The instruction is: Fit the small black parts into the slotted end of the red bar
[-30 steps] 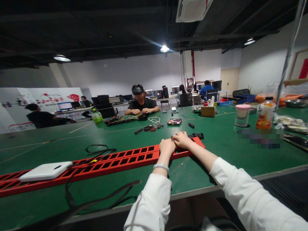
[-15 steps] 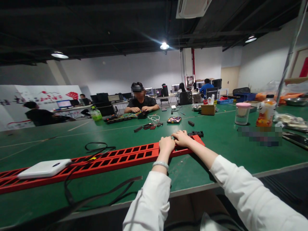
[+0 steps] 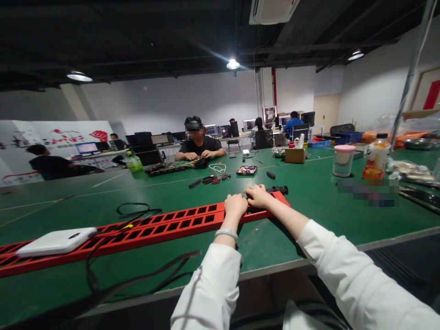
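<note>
A long red slotted frame (image 3: 192, 224), with rows of rectangular openings, lies across the green table. Over its right part, my left hand (image 3: 236, 205) is closed with the fingers curled down, a pale bracelet (image 3: 227, 234) round its wrist. My right hand (image 3: 257, 196) is bent over the same stretch beside it, fingers pressed together and pointing left. What either hand grips is hidden beneath the fingers. A black part (image 3: 278, 189) sticks out past my right hand, by the frame's right end.
A white power bank (image 3: 57, 241) with a black cable (image 3: 137, 208) rests on the frame's left part. Across the table a person (image 3: 199, 142) handles coloured wires. Small dark pieces (image 3: 209, 179), a lidded cup (image 3: 343, 161) and an orange drink bottle (image 3: 377, 156) stand or lie farther back.
The view has shifted slightly, so everything sits a little farther left. Both hands keep about the same place on the red frame.
</note>
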Demonstrator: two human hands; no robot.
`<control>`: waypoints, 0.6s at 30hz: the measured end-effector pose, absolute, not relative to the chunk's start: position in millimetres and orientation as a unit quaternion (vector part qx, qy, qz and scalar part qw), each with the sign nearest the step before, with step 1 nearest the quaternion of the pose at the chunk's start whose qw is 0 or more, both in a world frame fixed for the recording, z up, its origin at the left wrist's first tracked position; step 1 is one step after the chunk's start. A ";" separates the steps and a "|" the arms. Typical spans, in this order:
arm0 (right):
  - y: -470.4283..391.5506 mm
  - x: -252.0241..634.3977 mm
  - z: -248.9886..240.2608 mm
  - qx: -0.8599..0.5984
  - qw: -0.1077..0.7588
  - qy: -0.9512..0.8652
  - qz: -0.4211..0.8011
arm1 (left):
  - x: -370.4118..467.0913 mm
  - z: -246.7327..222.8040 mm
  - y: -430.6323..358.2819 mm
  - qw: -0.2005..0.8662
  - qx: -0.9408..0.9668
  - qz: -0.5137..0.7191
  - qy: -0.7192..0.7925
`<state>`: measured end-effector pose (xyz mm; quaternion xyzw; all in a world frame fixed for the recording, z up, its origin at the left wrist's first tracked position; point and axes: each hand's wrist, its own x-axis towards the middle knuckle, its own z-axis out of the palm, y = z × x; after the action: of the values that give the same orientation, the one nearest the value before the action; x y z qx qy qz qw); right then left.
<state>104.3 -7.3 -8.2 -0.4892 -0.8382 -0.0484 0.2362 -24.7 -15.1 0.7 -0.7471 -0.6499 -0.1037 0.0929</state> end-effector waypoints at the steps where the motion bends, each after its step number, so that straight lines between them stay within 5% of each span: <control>1: -6.6 104.3 -9.0 -0.487 0.238 -0.839 -0.050 | -24.7 0.8 -15.4 0.094 -0.747 -0.104 -0.649; 18: 9.0 123.7 -13.3 -0.450 0.316 -0.835 0.000 | -26.3 -0.4 -13.9 0.105 -0.754 -0.105 -0.640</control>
<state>123.7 9.0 -13.3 -0.4502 -0.8351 -0.0003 0.3161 -26.3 -13.9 -0.4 -0.7535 -0.6404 -0.1051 0.1052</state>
